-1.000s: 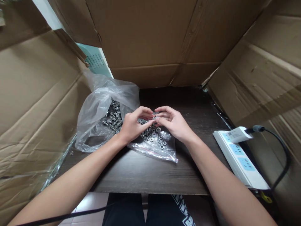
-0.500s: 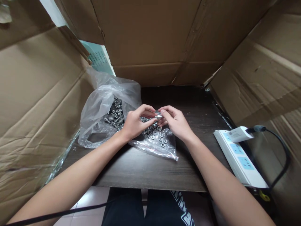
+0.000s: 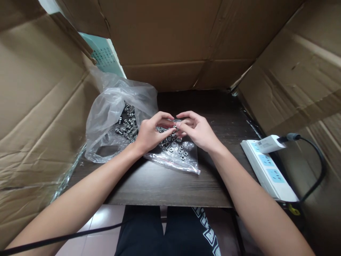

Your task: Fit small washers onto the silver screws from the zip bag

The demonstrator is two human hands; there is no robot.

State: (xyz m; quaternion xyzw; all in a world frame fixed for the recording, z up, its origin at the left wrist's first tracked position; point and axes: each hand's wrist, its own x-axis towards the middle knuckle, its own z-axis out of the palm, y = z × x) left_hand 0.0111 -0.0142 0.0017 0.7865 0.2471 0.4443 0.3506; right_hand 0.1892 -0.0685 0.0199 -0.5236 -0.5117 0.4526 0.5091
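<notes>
My left hand (image 3: 151, 131) and my right hand (image 3: 198, 131) meet fingertip to fingertip over the table. Pinched between their thumbs and fingers is a small shiny metal bolt (image 3: 175, 127), mostly hidden by the fingertips. Below the hands, loose nuts and washers (image 3: 183, 154) lie on a clear zip bag (image 3: 173, 161). To the left of my left hand, a pile of bolts (image 3: 129, 126) spills from a large translucent plastic bag (image 3: 99, 113).
Cardboard walls (image 3: 170, 32) enclose the dark wooden table (image 3: 170, 188) at the back and both sides. A white power strip (image 3: 269, 170) with a plugged-in adapter (image 3: 270, 143) and black cable lies at the right. A light green printed sheet (image 3: 103, 53) shows at the back left.
The view has tipped slightly down, so everything sits a little higher. The fingers have shifted around the bolt, the right index finger has lifted off, and less metal shows between them.
</notes>
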